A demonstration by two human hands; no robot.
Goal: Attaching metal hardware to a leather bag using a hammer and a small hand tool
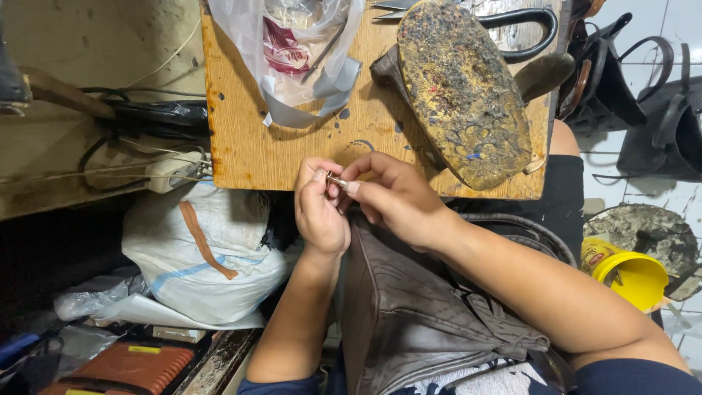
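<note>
Two hands, left hand (319,213) and right hand (395,197), pinch one small metal piece (337,180) between fingertips, its long axis crosswise, above the brown leather bag (417,307), beside the wooden surface (248,146).

A clear plastic bag (292,51) lay at the far left corner of the wooden board (248,153), a red and white packet (281,47) showing inside it. Below the board's left edge sat a white woven sack (201,256) with blue and brown stripes. Off its right side stood a yellow tub (632,278) with a red label.
</note>
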